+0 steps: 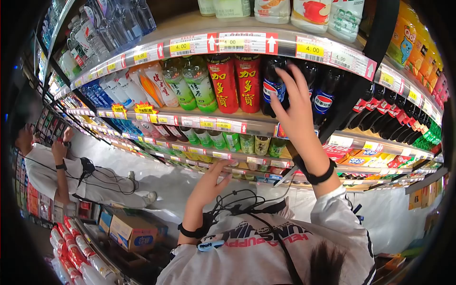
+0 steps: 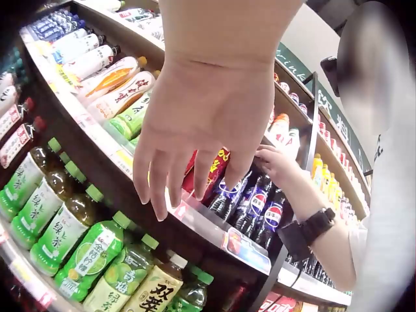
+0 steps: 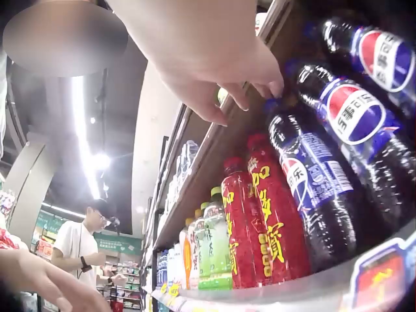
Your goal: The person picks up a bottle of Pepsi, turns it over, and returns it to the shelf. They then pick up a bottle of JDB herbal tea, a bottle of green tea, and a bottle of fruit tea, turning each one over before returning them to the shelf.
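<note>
My right hand (image 1: 297, 102) reaches in front of the cola bottles, fingers apart and slightly bent. In the right wrist view, the fingertips of the right hand (image 3: 221, 71) are right at the blue cap of the leftmost cola bottle (image 3: 309, 182). That bottle stands upright on the shelf and is partly hidden by the hand in the head view, where its label (image 1: 273, 89) shows. My left hand (image 1: 209, 183) hangs lower, in front of the lower shelves, holding nothing. In the left wrist view, the left hand (image 2: 208, 123) has its fingers loosely extended.
Two red drink bottles (image 1: 248, 83) stand left of the cola, then green tea bottles (image 1: 196, 85). A price rail (image 1: 228, 43) runs above. More cola bottles (image 1: 323, 92) stand right, beside a dark upright post. Another person (image 1: 61, 166) is at left, near a cardboard box (image 1: 133, 232).
</note>
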A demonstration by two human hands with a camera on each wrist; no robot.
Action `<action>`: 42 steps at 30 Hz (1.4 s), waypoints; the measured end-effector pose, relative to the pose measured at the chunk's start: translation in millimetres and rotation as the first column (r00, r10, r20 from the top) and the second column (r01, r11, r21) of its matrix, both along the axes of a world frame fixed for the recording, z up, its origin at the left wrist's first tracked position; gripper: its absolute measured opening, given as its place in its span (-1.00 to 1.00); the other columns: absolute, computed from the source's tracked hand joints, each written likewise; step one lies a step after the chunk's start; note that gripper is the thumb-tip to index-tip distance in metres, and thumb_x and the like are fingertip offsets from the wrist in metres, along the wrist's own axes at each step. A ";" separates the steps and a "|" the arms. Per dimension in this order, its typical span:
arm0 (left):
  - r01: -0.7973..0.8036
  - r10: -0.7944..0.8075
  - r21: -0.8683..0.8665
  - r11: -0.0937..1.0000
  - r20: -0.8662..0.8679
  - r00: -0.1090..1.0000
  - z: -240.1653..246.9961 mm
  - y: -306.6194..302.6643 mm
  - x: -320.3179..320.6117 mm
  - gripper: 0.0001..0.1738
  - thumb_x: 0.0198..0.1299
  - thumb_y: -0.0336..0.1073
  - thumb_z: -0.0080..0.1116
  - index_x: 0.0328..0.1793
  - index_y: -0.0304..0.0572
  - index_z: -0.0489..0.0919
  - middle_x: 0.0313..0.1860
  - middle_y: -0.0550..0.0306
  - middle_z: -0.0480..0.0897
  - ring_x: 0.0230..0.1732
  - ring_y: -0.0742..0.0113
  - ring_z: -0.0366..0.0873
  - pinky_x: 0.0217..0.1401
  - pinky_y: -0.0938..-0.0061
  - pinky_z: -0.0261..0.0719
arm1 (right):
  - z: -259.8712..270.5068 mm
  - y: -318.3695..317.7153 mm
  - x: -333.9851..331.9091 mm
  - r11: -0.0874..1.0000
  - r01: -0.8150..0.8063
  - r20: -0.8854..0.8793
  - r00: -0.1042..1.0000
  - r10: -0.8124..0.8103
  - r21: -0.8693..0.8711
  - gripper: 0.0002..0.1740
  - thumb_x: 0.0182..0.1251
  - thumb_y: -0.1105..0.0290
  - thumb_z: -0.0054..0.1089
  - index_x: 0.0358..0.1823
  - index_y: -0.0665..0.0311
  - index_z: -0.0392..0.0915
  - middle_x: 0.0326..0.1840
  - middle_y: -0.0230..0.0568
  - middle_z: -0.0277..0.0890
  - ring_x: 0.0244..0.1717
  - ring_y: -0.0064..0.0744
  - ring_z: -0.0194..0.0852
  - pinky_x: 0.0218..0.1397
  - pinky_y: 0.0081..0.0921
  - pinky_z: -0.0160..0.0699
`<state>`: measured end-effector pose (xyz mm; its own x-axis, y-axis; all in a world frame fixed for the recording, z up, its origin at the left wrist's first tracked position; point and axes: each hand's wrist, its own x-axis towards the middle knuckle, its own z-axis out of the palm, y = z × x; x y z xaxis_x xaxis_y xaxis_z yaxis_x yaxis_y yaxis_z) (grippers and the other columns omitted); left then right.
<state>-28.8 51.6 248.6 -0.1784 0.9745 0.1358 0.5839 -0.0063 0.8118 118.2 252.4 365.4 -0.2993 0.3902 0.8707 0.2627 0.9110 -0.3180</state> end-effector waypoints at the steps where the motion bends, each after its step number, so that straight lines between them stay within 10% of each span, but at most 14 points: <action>1: -0.002 0.002 0.004 1.000 -0.018 1.000 1.1 -0.1 -0.3 -0.55 0.13 -0.41 0.06 0.18 -0.23 0.33 0.00 0.01 0.43 -0.05 0.23 0.45 0.04 0.40 0.39 | 4.5 3.5 -9.3 0.997 0.059 -0.004 0.998 -0.059 0.051 -0.53 0.07 0.49 0.13 0.08 0.26 0.36 0.10 0.14 0.24 0.10 0.16 0.23 0.17 -0.17 0.24; 11: -0.007 0.007 -0.004 1.000 -0.056 0.998 6.6 -5.6 -7.9 -0.57 0.11 -0.36 0.08 0.14 -0.18 0.37 -0.12 -0.07 0.47 -0.06 0.04 0.45 -0.01 0.30 0.40 | 7.1 42.4 -52.0 0.926 0.327 0.025 0.941 -0.337 0.188 -0.58 0.09 0.42 0.13 0.04 0.30 0.40 -0.18 0.27 0.36 -0.17 0.21 0.35 -0.05 -0.07 0.35; 15: 0.010 -0.011 -0.004 1.000 -0.065 0.998 8.0 -3.1 -10.9 -0.58 0.11 -0.35 0.08 0.13 -0.21 0.37 -0.10 -0.07 0.47 -0.05 0.04 0.45 0.00 0.30 0.40 | 0.3 33.5 -49.9 0.911 0.349 -0.026 0.936 -0.352 0.219 -0.62 0.13 0.41 0.12 0.02 0.29 0.42 0.07 0.27 0.23 -0.05 0.17 0.30 0.02 -0.15 0.32; 25: 0.018 -0.018 -0.008 1.000 -0.025 1.000 5.2 -3.7 -3.3 -0.59 0.12 -0.35 0.08 0.11 -0.29 0.37 -0.06 -0.08 0.47 0.02 -0.01 0.43 0.03 0.31 0.39 | -19.5 5.7 -41.2 0.995 -0.079 -0.328 0.940 0.095 0.060 -0.30 0.05 0.53 0.24 0.22 0.36 0.08 0.29 0.13 0.05 0.26 -0.09 0.14 0.27 -0.34 0.14; 30: 0.019 -0.017 0.034 0.999 -0.040 0.999 5.7 -9.5 -0.8 -0.60 0.12 -0.35 0.08 0.10 -0.29 0.37 -0.05 -0.08 0.47 0.02 -0.02 0.43 0.02 0.32 0.40 | -23.5 10.4 -34.9 0.957 -0.157 -0.367 0.928 0.060 -0.242 -0.17 -0.05 0.41 0.34 0.25 0.43 0.08 0.14 0.09 0.22 0.16 -0.10 0.24 0.22 -0.34 0.20; 36: -0.001 0.001 0.022 1.000 -0.017 1.000 2.4 -17.6 3.8 -0.60 0.12 -0.36 0.09 0.09 -0.28 0.38 -0.03 -0.08 0.47 0.01 0.02 0.45 0.02 0.33 0.41 | -19.7 0.7 -27.2 0.993 0.024 -0.250 0.967 -0.053 -0.117 -0.28 -0.07 0.39 0.36 0.15 0.40 0.21 0.05 0.01 0.26 0.07 -0.14 0.29 0.15 -0.35 0.25; 42: -0.021 0.021 0.012 1.000 0.006 1.000 -1.7 -21.8 7.6 -0.61 0.10 -0.40 0.10 0.10 -0.25 0.39 -0.05 -0.03 0.49 -0.03 0.13 0.47 0.04 0.37 0.39 | -22.6 -4.3 -24.0 0.933 -0.199 -0.363 0.928 0.081 -0.300 -0.29 -0.06 0.38 0.37 0.13 0.37 0.21 0.01 -0.03 0.31 0.02 -0.26 0.33 0.11 -0.44 0.28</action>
